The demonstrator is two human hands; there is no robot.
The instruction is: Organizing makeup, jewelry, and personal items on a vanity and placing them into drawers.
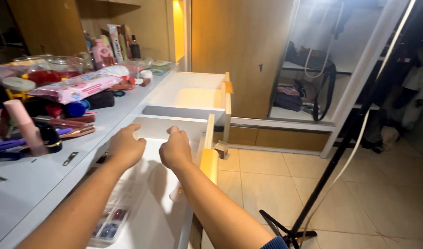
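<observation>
I have 2 fists in the near open drawer (151, 184): left hand (125, 148) and right hand (175, 150) curled, gripping nothing visible. Palette (111, 223) at 7 o'clock. Sorting step, I judge; next needs a firm grasp.

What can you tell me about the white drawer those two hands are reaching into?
The near drawer is white and smooth, seemingly painted wood, with a pale raw-wood edge along its right side. It stands pulled out from under the white counter, nearest the camera, with a second open drawer beyond it. The left hand and right hand rest curled at its far end. Inside, near the front left, lies a clear compartment tray with small coloured pieces. The rest of its floor looks bare.
</observation>
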